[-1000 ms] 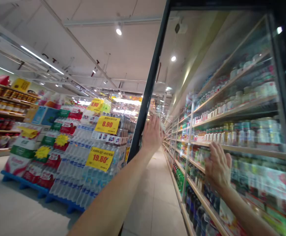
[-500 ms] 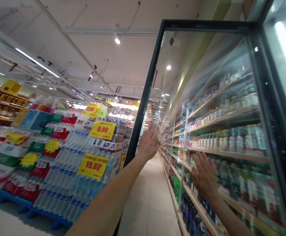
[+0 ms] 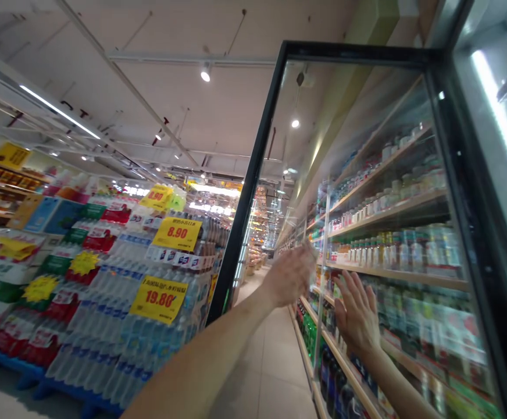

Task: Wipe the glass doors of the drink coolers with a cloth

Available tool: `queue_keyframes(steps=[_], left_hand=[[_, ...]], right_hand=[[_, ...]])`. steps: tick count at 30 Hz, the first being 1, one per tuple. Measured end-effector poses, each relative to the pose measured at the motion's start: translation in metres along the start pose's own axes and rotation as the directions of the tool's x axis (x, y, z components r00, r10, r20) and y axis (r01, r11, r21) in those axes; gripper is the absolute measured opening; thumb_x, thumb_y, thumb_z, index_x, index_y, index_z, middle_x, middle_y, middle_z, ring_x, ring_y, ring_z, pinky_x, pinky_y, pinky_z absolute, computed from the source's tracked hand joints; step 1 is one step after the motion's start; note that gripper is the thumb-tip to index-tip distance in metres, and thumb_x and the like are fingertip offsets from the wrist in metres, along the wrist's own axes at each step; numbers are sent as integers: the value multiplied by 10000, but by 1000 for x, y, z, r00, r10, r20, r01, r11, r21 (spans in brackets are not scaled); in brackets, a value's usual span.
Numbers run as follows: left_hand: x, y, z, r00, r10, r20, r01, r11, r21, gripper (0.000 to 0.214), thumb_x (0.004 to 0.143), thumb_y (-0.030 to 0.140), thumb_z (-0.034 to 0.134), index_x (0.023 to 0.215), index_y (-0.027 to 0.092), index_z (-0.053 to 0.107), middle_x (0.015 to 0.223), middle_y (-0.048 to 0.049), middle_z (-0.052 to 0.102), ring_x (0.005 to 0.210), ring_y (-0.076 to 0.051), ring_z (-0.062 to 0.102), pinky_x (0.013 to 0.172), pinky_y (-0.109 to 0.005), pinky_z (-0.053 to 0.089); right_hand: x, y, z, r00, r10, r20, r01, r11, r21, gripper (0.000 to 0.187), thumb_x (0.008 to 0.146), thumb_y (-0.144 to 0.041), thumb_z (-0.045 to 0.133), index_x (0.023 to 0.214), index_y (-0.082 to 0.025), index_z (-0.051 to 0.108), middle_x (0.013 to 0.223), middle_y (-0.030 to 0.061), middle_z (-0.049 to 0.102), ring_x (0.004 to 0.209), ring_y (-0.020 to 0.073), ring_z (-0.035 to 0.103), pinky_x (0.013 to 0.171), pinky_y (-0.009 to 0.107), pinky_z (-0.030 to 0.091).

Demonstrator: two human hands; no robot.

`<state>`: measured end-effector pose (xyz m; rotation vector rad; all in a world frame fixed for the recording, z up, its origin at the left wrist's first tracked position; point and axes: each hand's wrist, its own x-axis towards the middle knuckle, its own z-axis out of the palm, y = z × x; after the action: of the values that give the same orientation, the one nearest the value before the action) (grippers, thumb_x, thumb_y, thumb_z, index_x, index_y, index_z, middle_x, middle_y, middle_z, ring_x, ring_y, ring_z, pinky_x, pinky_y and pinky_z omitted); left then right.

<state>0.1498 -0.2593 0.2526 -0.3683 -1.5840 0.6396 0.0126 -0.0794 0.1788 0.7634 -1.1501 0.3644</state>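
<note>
My left hand [image 3: 289,274] reaches across the glass of an open black-framed cooler door [image 3: 247,192], blurred by motion. Its fingers are pressed together over a pale, crumpled piece that looks like a wiping cloth [image 3: 311,262], held at the pane; the blur hides its exact shape. To the right, my right hand [image 3: 356,314] is open, its fingers spread and palm turned to the same pane. It holds nothing, and whether it touches the glass I cannot tell. Bottles on shelves [image 3: 393,270] show in the glass behind both hands.
Stacked packs of water bottles [image 3: 100,326] on a blue pallet [image 3: 68,389] stand left of the door, with yellow price signs [image 3: 158,298]. Tiled floor [image 3: 260,361] runs down the aisle. At the far right, the lit cooler interior [image 3: 502,110] shows past the door frame.
My left hand has swept rightward and slightly down over the glass with the cloth, coming nearer my right hand. The right hand stays nearly in place, its fingers a little more spread.
</note>
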Motion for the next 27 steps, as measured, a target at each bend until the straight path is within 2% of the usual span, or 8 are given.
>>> queue_keyframes(steps=[2, 7, 11, 13, 17, 20, 25, 27], left_hand=[[-4, 0, -1, 992, 120, 50, -119, 993, -18, 474, 871, 330, 402, 1329, 213, 371, 1430, -55, 371, 1367, -184, 225, 1083, -375, 273], [-10, -25, -12, 923, -376, -77, 380, 924, 43, 470, 845, 223, 411, 1303, 120, 401, 1423, -143, 359, 1369, -245, 215, 1069, -453, 277], [-35, 7, -9, 999, 3, 36, -4, 1000, 31, 471, 869, 287, 399, 1321, 155, 391, 1418, -102, 381, 1368, -232, 218, 1081, -402, 269], [-44, 24, -7, 968, 238, 74, -238, 971, -6, 452, 883, 324, 380, 1316, 196, 402, 1405, -59, 409, 1357, -209, 252, 1085, -372, 265], [-41, 23, -6, 995, -97, 7, 97, 995, 32, 470, 862, 298, 403, 1311, 156, 404, 1423, -84, 378, 1360, -226, 243, 1083, -385, 268], [-40, 24, -1, 920, -386, -67, 389, 920, 48, 503, 838, 234, 410, 1325, 116, 370, 1444, -124, 329, 1380, -242, 178, 1089, -430, 247], [-51, 40, 5, 999, -14, 40, 14, 1000, -16, 515, 859, 304, 419, 1350, 170, 343, 1425, -84, 376, 1377, -205, 196, 1099, -399, 228], [-49, 35, 3, 988, -154, 20, 153, 988, 16, 501, 860, 287, 420, 1343, 172, 356, 1427, -86, 371, 1364, -223, 234, 1101, -428, 213]], right_hand=[[0, 0, 0, 1000, -4, -17, 4, 1000, 1, 499, 868, -241, 384, 1364, -216, 341, 1378, 113, 445, 1319, 255, 345, 1050, 492, 280], [1, -3, -2, 1000, 13, -16, -13, 1000, 10, 524, 863, -233, 395, 1381, -216, 320, 1377, 110, 447, 1320, 250, 345, 1054, 487, 274], [2, -4, -4, 999, 37, -14, -37, 999, 29, 518, 866, -248, 398, 1378, -237, 324, 1383, 99, 443, 1315, 251, 352, 1063, 483, 264], [2, -4, -4, 999, 45, -20, -45, 998, 45, 512, 869, -251, 395, 1377, -239, 329, 1380, 99, 447, 1312, 247, 359, 1067, 477, 259], [2, -3, -4, 998, 50, -31, -48, 997, 57, 500, 872, -249, 398, 1369, -217, 352, 1361, 113, 467, 1311, 247, 359, 1070, 465, 255], [1, -2, -3, 998, 46, -41, -44, 997, 60, 506, 870, -247, 405, 1371, -203, 346, 1350, 121, 478, 1307, 247, 366, 1066, 462, 263], [-1, -1, -2, 997, 71, -44, -68, 996, 58, 535, 869, -234, 404, 1393, -197, 302, 1354, 131, 470, 1304, 241, 370, 1054, 461, 280], [-1, -1, -3, 996, 85, -34, -82, 995, 62, 542, 866, -226, 402, 1397, -196, 294, 1351, 127, 474, 1317, 235, 350, 1060, 459, 273]])
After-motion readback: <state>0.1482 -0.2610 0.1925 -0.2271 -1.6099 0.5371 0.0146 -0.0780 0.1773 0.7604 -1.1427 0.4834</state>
